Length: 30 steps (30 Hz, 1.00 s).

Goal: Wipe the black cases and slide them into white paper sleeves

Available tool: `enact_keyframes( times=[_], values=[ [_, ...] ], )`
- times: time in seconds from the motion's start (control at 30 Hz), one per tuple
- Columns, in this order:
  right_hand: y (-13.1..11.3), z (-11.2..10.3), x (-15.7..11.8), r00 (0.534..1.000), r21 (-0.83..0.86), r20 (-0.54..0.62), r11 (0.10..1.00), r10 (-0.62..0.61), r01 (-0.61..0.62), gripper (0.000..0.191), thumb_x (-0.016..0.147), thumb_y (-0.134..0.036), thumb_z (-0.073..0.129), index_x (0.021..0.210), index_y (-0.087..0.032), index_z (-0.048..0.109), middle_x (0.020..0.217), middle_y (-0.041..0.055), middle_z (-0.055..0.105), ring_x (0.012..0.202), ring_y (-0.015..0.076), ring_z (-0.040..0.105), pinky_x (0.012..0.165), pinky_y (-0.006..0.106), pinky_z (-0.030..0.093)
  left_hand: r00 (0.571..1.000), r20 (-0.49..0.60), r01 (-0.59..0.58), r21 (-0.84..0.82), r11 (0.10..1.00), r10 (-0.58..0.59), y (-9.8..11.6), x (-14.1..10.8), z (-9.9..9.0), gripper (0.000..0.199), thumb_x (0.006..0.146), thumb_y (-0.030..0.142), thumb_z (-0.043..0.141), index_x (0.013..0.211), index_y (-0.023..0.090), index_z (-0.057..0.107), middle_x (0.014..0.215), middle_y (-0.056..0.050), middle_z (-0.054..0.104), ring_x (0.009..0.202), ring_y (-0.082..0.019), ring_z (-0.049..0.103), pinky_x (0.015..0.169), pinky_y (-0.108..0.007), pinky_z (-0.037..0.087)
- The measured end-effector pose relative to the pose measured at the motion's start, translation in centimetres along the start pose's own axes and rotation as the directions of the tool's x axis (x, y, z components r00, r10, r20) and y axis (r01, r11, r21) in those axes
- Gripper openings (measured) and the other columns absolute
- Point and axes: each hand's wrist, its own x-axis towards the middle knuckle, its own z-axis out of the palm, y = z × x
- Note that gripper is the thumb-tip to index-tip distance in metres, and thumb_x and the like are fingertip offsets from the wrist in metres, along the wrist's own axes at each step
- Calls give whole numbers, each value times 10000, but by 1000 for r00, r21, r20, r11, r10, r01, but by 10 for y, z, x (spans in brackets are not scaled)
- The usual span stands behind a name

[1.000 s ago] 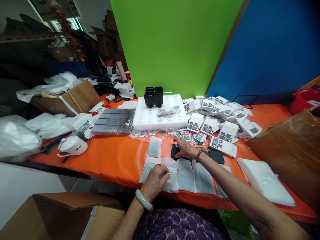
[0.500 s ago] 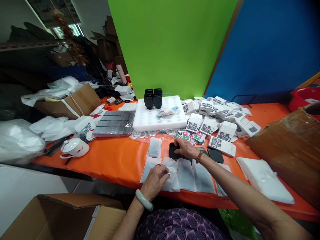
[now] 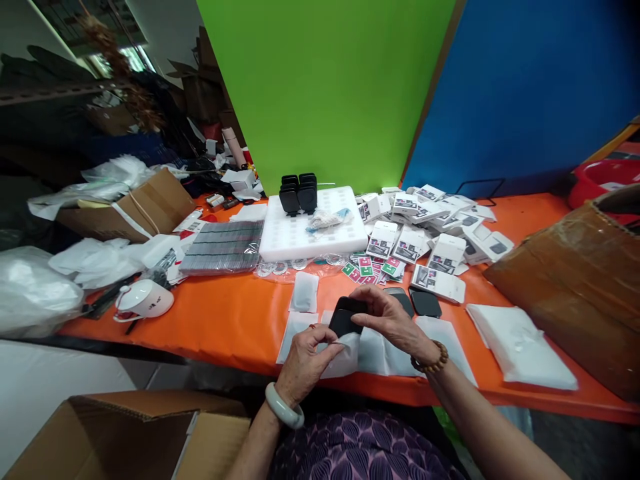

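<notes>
My right hand [image 3: 385, 317] grips a black flat device [image 3: 345, 319] with rounded corners between thumb and fingers. Its lower end is at the mouth of a frosted plastic pouch [image 3: 345, 360], whose edge my left hand [image 3: 309, 353] pinches. Just left lie a pouch [image 3: 294, 333] and, above it, a smaller filled pouch [image 3: 305, 292]. More frosted pouches [image 3: 440, 333] lie in a row under and right of my right hand. Beyond that hand are a grey-topped device [image 3: 401, 300] and a black square device [image 3: 425, 302], flat on the orange table [image 3: 225, 320].
Small white printed boxes [image 3: 435, 213] are heaped at the back right, near red and green cards [image 3: 367, 267]. A white foam tray [image 3: 320, 243] carries upright black devices [image 3: 299, 193]. A white mug [image 3: 145, 298] stands left. An open carton [image 3: 135, 427] sits below; another carton [image 3: 575, 287] is right.
My right hand has lifted the black device off the table and brought it down and left to the pouch mouth. My left hand still pinches the pouch. The view has shifted slightly.
</notes>
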Motion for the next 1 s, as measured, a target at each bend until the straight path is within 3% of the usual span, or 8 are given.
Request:
enact_keyframes(
  times=[0.23,0.4,0.53,0.73,0.87,1.0],
  values=[
    [-11,-11,-6,956,-213,277,976,93,-33,233,778,-289,686,972,-213,584,916,13,600,837,161,555,751,302,462,987,74,160,-257,953,-145,2,-2,12,198,717,310,707,666,161,587,644,15,522,608,-127,478,595,-236,374],
    [-14,-8,-16,940,-322,334,946,78,36,228,828,-323,644,1025,-222,592,922,20,612,810,161,541,735,298,448,988,28,153,-377,914,-154,4,-3,17,242,706,315,734,638,160,560,669,5,543,607,-121,494,587,-231,388],
    [-12,-1,-28,960,-295,280,952,2,85,236,837,-393,636,1001,-226,604,951,35,598,861,177,527,790,318,439,993,-31,80,-512,855,-111,7,-2,19,209,732,276,729,653,157,576,1003,-70,637,859,-184,595,796,-286,458],
    [4,11,-36,992,-268,120,961,-33,64,433,751,-370,734,1122,-251,546,1073,40,578,988,199,528,866,318,414,994,-33,61,-615,786,-103,6,1,20,191,754,252,721,675,156,577,1089,-55,596,954,-211,618,867,-329,474],
    [16,16,-30,997,-219,69,976,19,-3,179,864,-378,594,918,-208,585,845,8,584,772,149,521,688,265,400,993,-78,26,-613,789,-93,4,7,18,191,767,247,713,698,162,557,1042,-45,612,981,-180,589,885,-279,442],
    [19,20,-21,997,-223,-73,974,22,-37,280,895,-438,512,777,-190,567,681,-12,497,628,124,421,588,257,331,964,-217,4,-561,828,-152,-3,9,16,230,757,300,727,882,195,566,1076,-36,608,925,-140,573,861,-260,437]
  ],
)
